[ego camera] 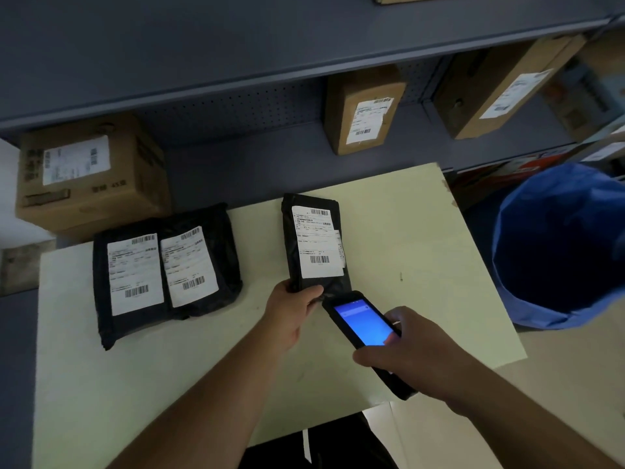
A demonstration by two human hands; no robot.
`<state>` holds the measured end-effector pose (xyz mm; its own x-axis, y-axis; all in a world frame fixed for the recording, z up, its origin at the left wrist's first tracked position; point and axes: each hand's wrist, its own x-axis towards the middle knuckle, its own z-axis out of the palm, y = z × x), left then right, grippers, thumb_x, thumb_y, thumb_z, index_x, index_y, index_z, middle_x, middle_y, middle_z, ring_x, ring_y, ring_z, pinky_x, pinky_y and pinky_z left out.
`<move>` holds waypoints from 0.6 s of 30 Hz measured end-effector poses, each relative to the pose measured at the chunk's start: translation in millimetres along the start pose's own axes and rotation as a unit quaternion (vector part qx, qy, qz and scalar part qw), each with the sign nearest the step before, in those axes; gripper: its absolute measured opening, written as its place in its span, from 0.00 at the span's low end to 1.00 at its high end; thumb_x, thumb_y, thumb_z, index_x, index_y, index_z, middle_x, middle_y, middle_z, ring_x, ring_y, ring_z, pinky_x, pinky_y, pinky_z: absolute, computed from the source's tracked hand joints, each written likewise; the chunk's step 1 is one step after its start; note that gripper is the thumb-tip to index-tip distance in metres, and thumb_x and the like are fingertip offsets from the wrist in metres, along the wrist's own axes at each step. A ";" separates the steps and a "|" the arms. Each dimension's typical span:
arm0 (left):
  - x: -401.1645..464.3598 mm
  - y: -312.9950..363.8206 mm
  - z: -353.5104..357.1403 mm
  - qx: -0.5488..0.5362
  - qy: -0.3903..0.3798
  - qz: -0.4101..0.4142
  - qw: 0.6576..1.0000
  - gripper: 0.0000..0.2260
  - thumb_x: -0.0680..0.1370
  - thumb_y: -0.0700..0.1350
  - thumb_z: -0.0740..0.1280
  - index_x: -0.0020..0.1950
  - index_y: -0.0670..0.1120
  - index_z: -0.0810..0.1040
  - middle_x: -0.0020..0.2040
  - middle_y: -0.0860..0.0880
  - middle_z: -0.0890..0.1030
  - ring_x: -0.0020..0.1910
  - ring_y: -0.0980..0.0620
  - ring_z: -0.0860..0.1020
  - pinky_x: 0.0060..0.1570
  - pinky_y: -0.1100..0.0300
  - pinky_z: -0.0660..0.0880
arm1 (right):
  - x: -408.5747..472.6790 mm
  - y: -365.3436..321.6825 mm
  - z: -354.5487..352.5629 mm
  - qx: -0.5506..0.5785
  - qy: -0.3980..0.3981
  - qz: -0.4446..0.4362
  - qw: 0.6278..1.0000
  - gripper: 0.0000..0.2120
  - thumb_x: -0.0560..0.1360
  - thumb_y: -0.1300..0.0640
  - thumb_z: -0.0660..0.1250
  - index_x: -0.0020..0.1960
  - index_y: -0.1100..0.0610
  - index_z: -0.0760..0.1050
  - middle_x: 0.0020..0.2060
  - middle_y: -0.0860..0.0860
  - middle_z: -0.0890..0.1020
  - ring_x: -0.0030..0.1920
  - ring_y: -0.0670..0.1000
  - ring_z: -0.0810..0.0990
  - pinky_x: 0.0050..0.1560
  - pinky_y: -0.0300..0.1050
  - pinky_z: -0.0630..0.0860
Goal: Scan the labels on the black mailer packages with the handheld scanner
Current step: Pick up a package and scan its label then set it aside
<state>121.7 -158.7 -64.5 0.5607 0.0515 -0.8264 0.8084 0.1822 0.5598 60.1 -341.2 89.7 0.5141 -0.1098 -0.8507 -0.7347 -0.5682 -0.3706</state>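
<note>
Left hand [293, 308] pinches the near end of a black mailer [316, 243] lying mid-table [422, 231], label up. Right hand [414, 353] grips the scanner [363, 328], blue screen lit, tip just beside that mailer. Two more mailers [165, 269] sit far left.

Dim, soft picture; edges bend; scanner screen [364, 321] glows blue.

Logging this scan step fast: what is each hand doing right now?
Left hand: closed on the near end of the black mailer.
Right hand: closed around the handheld scanner, screen lit.
</note>
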 end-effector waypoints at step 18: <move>54.7 5.9 83.9 0.050 -0.049 -0.008 0.998 0.30 0.68 0.45 0.80 0.68 0.49 0.74 0.58 0.48 0.86 0.57 0.47 0.86 0.58 0.50 0.82 | 27.6 24.6 -26.3 0.061 0.040 0.009 0.997 0.30 0.66 0.44 0.78 0.65 0.48 0.72 0.44 0.46 0.80 0.38 0.45 0.79 0.39 0.39 0.76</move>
<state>172.1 -237.1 -101.4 0.5583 -0.0471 -0.8283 0.8286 0.0825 0.5538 67.9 -379.6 66.9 0.5299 -0.1872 -0.8271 -0.7904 -0.4625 -0.4017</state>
